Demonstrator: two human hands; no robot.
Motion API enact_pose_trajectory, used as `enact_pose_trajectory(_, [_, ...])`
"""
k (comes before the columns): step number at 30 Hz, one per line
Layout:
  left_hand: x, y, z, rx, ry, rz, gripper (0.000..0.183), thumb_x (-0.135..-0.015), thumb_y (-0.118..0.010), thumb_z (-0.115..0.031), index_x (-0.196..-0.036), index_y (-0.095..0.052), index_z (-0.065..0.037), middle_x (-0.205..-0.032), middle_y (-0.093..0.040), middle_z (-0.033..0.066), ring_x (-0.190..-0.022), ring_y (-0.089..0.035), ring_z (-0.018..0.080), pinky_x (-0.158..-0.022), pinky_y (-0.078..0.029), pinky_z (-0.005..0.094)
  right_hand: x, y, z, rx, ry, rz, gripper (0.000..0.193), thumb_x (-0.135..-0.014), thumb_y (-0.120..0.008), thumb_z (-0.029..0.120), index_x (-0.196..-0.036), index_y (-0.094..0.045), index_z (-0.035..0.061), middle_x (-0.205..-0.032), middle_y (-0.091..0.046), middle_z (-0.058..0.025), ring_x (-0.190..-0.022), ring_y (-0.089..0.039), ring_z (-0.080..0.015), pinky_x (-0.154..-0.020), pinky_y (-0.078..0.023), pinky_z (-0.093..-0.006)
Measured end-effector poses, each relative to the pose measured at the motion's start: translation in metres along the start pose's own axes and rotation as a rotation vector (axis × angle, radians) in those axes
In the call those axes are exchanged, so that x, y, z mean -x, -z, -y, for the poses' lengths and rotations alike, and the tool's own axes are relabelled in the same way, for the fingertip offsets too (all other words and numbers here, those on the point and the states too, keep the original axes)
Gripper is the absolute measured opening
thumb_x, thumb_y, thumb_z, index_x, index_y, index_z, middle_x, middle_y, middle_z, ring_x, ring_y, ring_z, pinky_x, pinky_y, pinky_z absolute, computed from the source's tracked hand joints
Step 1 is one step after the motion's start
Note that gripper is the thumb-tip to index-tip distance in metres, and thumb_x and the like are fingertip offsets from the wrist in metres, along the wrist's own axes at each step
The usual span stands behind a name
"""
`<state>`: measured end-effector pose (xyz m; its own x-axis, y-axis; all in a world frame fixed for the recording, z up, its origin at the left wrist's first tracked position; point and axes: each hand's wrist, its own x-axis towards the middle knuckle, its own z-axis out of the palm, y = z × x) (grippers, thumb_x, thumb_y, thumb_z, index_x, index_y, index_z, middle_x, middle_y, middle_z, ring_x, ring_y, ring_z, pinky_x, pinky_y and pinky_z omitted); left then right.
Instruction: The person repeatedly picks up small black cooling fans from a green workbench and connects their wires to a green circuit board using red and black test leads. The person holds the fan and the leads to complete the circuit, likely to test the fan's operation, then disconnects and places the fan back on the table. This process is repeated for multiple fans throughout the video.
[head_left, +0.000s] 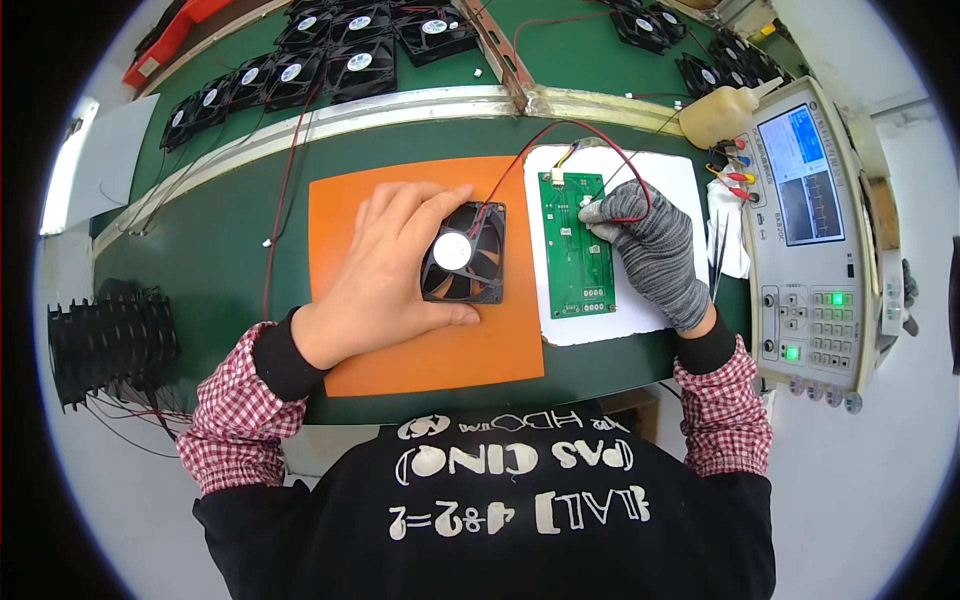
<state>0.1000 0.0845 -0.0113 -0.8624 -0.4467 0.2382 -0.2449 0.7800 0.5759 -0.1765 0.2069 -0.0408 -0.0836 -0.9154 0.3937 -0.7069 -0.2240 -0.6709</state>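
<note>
Right, from my seat I have the left hand [385, 262] curled around the left side of a square black cooling fan [453, 251], which rests on the orange mat [430, 352]. Its round white hub label is washed out, so I can't read it. Over to the right hand [655, 255], in a grey knitted glove, and its fingertips pinch a small white connector [587, 209] at the green circuit board [577, 275]; whether it's seated, I can't tell. The fan's red and black leads [569, 123] arc above the board towards that glove. Tiny pale markings dot the board, too fine for me, and it lies on a white panel [645, 322]. Further right, the bench tester [775, 270] glows: blue screen, green-lit keys, print along its casing. Up top, more fans [358, 62] wear blue-and-white labels, and pale lettering crosses the black top [515, 520], upside down to me
</note>
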Motion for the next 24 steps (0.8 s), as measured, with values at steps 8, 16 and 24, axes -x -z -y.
enact_pose_trajectory(8, [-0.004, 0.000, 0.002, -0.010, -0.056, -0.022, 0.103, -0.047, -0.093, -0.023, -0.136, -0.047, -0.004, -0.122, -0.051, 0.0147, -0.112, -0.047, 0.0359, -0.098, -0.038, 0.0440, -0.003, 0.004, 0.001, 0.152, 0.106, 0.005, 0.018, -0.078, -0.070, 0.005, -0.094, -0.072, 0.0134, -0.083, -0.064, -0.0064, -0.079, -0.063, -0.0260, -0.070, -0.052, -0.0357])
enact_pose_trajectory(16, [-0.004, 0.000, 0.003, -0.037, -0.087, -0.058, 0.090, -0.052, -0.091, -0.026, -0.129, -0.051, -0.002, -0.117, -0.054, 0.0142, -0.107, -0.050, 0.0344, -0.093, -0.041, 0.0435, -0.002, 0.006, 0.003, 0.233, 0.189, 0.051, 0.028, -0.070, -0.071, -0.001, -0.094, -0.071, 0.0141, -0.085, -0.064, -0.0062, -0.082, -0.063, -0.0264, -0.071, -0.053, -0.0360])
enact_pose_trajectory(24, [0.018, 0.062, -0.041, 0.292, -0.426, -0.133, 0.090, -0.070, -0.070, -0.069, -0.123, -0.056, 0.003, -0.111, -0.063, 0.0169, -0.092, -0.059, 0.0276, -0.081, -0.048, 0.0365, 0.004, 0.004, -0.003, -0.038, -0.055, 0.025, 0.016, -0.079, -0.071, 0.001, -0.093, -0.071, 0.0093, -0.091, -0.066, -0.0067, -0.090, -0.064, -0.0244, -0.082, -0.053, -0.0348])
